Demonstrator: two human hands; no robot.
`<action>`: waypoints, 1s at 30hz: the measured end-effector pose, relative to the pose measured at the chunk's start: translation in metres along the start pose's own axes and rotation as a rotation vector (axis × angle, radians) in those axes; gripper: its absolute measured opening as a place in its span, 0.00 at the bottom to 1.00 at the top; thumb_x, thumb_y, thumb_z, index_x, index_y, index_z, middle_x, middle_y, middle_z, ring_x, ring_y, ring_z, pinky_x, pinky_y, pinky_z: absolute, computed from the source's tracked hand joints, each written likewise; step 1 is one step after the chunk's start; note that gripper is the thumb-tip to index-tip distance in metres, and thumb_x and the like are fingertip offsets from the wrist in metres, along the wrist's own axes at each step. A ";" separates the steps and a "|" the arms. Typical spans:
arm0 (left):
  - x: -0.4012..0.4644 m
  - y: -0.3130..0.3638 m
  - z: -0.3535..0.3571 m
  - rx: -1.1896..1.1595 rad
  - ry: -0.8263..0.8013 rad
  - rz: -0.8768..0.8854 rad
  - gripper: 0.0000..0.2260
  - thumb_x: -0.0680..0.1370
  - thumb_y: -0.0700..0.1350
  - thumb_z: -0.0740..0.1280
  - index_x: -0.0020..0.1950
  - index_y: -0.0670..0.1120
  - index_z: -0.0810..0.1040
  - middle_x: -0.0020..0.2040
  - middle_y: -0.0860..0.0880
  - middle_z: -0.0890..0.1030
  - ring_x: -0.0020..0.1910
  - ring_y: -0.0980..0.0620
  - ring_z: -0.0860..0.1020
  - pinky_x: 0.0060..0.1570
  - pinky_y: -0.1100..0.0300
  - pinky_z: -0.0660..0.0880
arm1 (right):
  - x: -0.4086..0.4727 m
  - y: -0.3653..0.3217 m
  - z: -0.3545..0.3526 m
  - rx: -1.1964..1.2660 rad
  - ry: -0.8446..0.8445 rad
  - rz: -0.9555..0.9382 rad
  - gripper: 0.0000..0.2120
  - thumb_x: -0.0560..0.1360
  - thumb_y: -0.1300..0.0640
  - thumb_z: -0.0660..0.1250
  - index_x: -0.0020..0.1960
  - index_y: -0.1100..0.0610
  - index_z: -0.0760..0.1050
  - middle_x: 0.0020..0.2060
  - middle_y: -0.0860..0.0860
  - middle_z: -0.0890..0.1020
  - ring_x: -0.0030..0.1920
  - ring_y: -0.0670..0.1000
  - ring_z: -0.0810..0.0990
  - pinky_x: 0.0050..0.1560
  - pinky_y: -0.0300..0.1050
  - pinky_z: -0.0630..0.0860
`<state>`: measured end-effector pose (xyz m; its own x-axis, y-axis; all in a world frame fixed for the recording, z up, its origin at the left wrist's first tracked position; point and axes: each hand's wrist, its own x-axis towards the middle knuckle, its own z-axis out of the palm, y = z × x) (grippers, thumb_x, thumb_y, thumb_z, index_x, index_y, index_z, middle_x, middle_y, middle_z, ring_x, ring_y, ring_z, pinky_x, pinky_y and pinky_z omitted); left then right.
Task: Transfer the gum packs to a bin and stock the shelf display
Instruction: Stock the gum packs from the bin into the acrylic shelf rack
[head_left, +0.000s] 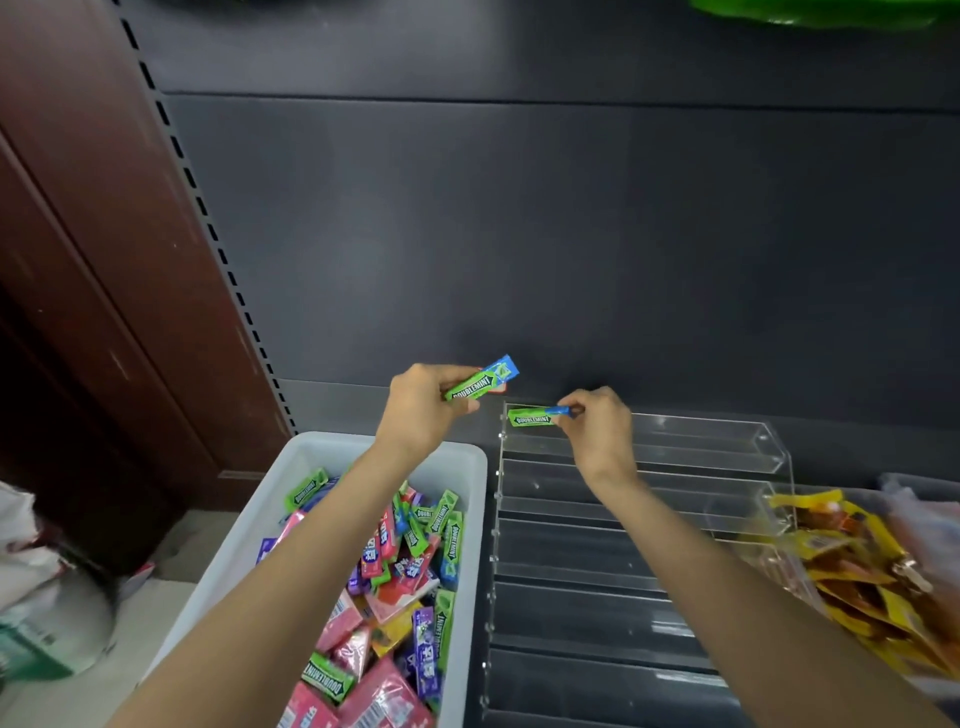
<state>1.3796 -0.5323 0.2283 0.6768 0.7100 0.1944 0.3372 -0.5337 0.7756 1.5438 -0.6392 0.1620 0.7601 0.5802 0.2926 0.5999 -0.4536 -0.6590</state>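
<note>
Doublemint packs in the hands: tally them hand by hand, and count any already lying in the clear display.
Left hand: 1 Doublemint pack
Right hand: 1 Doublemint pack, held at the top tier of the clear display
Lying loose in the display: 0
Total: 2

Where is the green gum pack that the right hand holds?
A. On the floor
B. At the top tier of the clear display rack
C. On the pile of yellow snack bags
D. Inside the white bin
B: the right hand pinches the blue end of a green gum pack at the top tier of the clear display rack, beside the white bin.
</note>
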 end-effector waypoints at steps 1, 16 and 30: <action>0.001 -0.001 0.001 -0.008 -0.004 0.000 0.15 0.72 0.37 0.72 0.57 0.48 0.81 0.46 0.55 0.82 0.46 0.57 0.79 0.41 0.81 0.67 | 0.001 0.001 0.000 -0.013 -0.001 0.010 0.07 0.73 0.65 0.69 0.51 0.60 0.79 0.46 0.55 0.78 0.42 0.49 0.77 0.47 0.37 0.72; 0.002 -0.003 0.002 -0.038 -0.041 -0.008 0.11 0.69 0.40 0.76 0.49 0.47 0.81 0.47 0.48 0.83 0.47 0.52 0.81 0.38 0.80 0.68 | -0.004 -0.016 -0.013 -0.143 -0.106 -0.024 0.10 0.78 0.60 0.62 0.56 0.59 0.79 0.53 0.55 0.76 0.49 0.54 0.79 0.49 0.47 0.76; 0.010 -0.005 0.033 -0.019 -0.039 -0.083 0.14 0.74 0.39 0.70 0.59 0.41 0.76 0.52 0.45 0.82 0.47 0.51 0.79 0.47 0.69 0.70 | -0.007 0.000 -0.044 0.402 -0.142 0.082 0.04 0.72 0.64 0.71 0.44 0.56 0.79 0.41 0.53 0.83 0.42 0.50 0.81 0.44 0.36 0.77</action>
<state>1.4066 -0.5375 0.2070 0.6725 0.7325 0.1056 0.3807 -0.4647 0.7995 1.5497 -0.6727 0.1905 0.7423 0.6534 0.1482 0.3728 -0.2191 -0.9016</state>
